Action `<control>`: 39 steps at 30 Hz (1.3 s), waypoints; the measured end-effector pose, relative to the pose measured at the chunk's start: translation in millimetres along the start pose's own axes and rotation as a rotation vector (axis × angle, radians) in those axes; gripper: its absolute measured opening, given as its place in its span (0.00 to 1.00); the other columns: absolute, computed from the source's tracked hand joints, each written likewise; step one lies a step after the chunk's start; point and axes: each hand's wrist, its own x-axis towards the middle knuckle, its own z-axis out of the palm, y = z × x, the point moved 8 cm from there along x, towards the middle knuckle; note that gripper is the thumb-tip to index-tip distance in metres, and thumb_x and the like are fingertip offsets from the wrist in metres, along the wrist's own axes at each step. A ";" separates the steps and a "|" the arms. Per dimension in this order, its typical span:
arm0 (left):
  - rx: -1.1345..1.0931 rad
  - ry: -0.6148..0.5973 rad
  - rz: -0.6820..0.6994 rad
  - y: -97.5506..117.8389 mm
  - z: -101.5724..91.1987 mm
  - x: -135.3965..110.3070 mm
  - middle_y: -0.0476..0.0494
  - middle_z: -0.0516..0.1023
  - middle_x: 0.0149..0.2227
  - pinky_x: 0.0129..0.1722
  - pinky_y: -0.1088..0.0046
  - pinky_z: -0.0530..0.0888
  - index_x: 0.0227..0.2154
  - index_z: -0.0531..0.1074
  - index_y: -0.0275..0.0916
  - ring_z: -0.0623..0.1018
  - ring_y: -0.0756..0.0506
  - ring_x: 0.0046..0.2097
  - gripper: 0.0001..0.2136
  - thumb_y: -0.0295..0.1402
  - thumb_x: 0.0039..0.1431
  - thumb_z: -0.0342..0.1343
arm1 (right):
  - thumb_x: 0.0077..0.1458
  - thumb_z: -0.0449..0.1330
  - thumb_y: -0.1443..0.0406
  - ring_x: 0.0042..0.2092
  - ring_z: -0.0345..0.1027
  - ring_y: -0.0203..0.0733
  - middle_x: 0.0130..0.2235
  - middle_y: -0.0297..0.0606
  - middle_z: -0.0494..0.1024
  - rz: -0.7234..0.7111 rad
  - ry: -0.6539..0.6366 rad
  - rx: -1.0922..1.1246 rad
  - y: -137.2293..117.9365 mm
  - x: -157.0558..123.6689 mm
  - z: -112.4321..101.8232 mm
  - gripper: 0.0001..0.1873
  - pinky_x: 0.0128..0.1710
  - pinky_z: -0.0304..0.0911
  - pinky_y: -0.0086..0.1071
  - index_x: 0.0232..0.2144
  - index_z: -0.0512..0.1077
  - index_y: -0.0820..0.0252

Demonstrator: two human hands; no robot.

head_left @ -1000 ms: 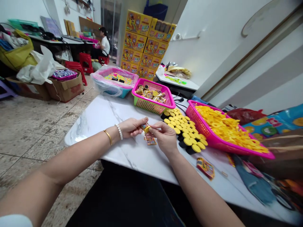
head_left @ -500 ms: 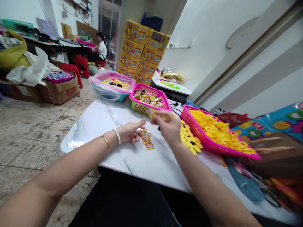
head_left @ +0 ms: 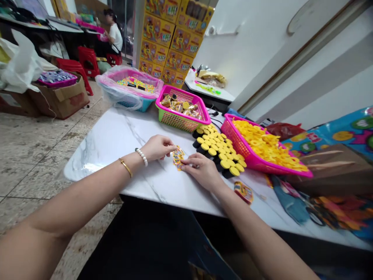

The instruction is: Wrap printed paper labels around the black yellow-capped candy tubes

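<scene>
A small, brightly printed label (head_left: pixel 177 156) with yellow, orange and blue colours is between my hands over the white marble-patterned table (head_left: pixel 140 177). My left hand (head_left: pixel 159 148), wearing a pearl bracelet and a gold bangle, pinches the label's upper left edge between thumb and fingertips. Its lower right side is pinched by my right hand (head_left: pixel 202 169), whose fingers cover that corner. Just beyond my right hand stand several black tubes with yellow caps (head_left: pixel 220 149), packed close together. A small stack of printed labels (head_left: pixel 243 192) lies beside my right forearm.
A pink-and-green basket (head_left: pixel 180 121) holds wrapped tubes. Left of it is a plastic-lined basin (head_left: pixel 131 102) of colourful beads. A pink basket (head_left: pixel 241 146) of yellow plastic pieces stands right. Scissors (head_left: pixel 316 216) lie at the far right. A person (head_left: pixel 114 37) sits in the background.
My right hand has come down from near the pink-and-green basket, where it held a wrapped tube, to the label. My left fingers have closed in on it. The view has tilted down.
</scene>
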 end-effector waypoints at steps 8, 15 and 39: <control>-0.088 0.038 -0.073 -5.8 -1.4 0.0 0.50 0.71 0.18 0.15 0.80 0.53 0.24 0.73 0.34 0.63 0.56 0.15 0.16 0.43 0.54 0.62 | 0.49 0.65 0.62 0.29 0.67 0.37 0.29 0.34 0.74 -0.013 0.146 0.122 8.8 3.7 -8.1 0.04 0.31 0.63 0.32 0.26 0.79 0.55; -0.262 -0.053 -0.096 -4.0 4.9 -2.7 0.48 0.72 0.22 0.17 0.79 0.50 0.24 0.74 0.33 0.63 0.56 0.19 0.17 0.44 0.48 0.66 | 0.52 0.64 0.61 0.28 0.66 0.36 0.31 0.36 0.73 -0.200 0.319 0.121 -34.1 17.2 -25.0 0.05 0.31 0.65 0.33 0.29 0.80 0.53; 0.180 0.306 0.224 21.4 -22.6 -6.6 0.53 0.71 0.17 0.24 0.77 0.63 0.37 0.75 0.35 0.67 0.53 0.18 0.12 0.39 0.58 0.55 | 0.56 0.58 0.61 0.29 0.65 0.37 0.27 0.35 0.72 0.000 0.372 0.089 -3.4 28.3 -14.0 0.12 0.29 0.59 0.30 0.24 0.77 0.59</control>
